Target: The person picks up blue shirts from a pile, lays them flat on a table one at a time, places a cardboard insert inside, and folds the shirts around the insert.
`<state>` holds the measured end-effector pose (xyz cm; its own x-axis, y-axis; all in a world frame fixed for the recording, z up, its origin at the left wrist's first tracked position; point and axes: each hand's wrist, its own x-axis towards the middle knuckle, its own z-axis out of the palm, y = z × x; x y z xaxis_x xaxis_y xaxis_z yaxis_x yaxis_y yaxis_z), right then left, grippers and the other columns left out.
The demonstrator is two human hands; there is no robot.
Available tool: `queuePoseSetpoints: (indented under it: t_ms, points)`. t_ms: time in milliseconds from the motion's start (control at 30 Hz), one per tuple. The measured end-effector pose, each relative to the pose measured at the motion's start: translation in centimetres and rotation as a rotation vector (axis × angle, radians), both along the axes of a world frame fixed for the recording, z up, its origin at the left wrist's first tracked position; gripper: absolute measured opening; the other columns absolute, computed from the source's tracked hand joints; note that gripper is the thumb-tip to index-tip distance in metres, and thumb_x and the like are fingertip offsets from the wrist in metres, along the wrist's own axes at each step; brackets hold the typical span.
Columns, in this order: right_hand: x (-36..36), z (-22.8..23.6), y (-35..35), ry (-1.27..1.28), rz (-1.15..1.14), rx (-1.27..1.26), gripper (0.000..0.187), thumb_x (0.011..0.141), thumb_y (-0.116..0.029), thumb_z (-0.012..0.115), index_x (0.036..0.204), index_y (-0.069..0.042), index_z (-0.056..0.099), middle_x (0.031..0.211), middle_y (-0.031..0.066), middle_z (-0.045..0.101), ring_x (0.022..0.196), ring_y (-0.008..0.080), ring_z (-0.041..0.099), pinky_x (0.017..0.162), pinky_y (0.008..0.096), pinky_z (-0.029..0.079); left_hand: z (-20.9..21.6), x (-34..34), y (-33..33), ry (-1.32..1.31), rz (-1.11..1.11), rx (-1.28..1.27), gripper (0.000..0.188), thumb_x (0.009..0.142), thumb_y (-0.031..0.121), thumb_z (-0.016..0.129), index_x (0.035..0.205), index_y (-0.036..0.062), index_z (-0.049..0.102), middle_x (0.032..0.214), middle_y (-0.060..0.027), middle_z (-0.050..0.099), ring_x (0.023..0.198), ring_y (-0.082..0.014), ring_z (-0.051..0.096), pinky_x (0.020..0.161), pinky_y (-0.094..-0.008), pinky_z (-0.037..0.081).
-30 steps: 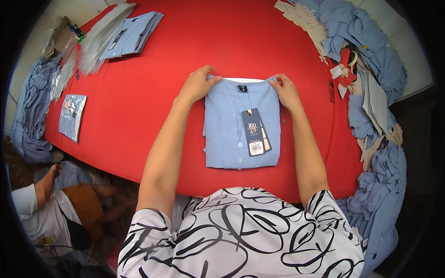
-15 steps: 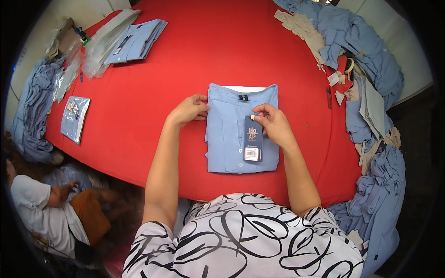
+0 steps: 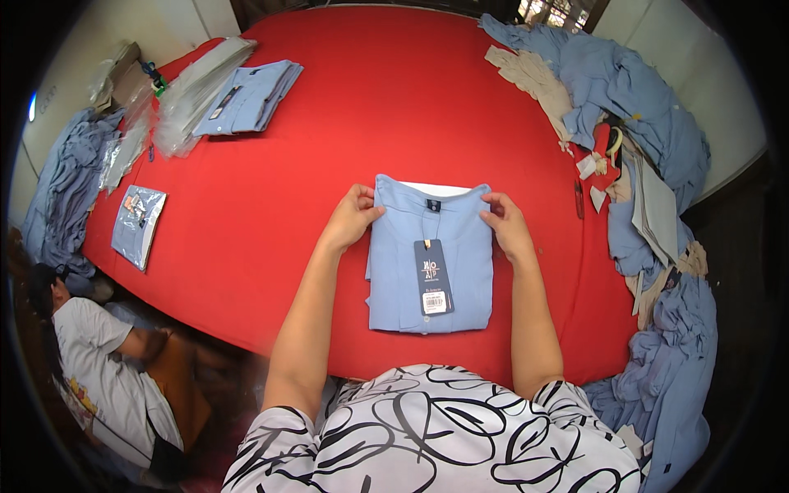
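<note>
On the red table (image 3: pixel 288 222), left grip (image 3: pixel 353 220) and right grip (image 3: pixel 507 230) pinch the folded shirt (image 3: pixel 390 275) at its shoulders.

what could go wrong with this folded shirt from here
The tag lies on top of the shirt, so it could swing or flip if the shirt is lifted. The left hand and right hand are at the shirt's top corners; an uneven pull might skew it.
</note>
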<state>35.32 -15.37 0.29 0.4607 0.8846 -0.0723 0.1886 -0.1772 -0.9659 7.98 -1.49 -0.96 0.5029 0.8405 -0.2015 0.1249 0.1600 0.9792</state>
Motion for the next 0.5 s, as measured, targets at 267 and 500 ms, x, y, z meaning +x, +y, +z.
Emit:
queuePoseSetpoints:
  t_ms: [267,500]
  points:
    - [1.3,2.0,-1.1,0.366,0.100,-0.197,0.049,0.093,-0.002,0.054,0.141,-0.009,0.045,0.116,0.0137,0.059,0.103,0.0218,0.060,0.085,0.0383,0.051,-0.8,0.7,0.7,-0.193,-0.074,-0.066,0.058,0.084,-0.009,0.055,0.138,0.0013,0.035,0.117,-0.0217,0.059,0.108,-0.0260,0.059,0.096,-0.0355,0.047]
    - [1.1,1.6,0.7,0.600,0.229,-0.046,0.056,0.090,0.008,0.048,0.144,-0.004,0.041,0.130,0.0157,0.052,0.115,0.0239,0.054,0.100,0.0383,0.045,0.2,-1.0,1.0,-0.061,-0.161,-0.009,0.055,0.086,-0.010,0.052,0.139,0.0028,0.050,0.137,-0.0173,0.051,0.124,-0.0229,0.053,0.106,-0.0318,0.040]
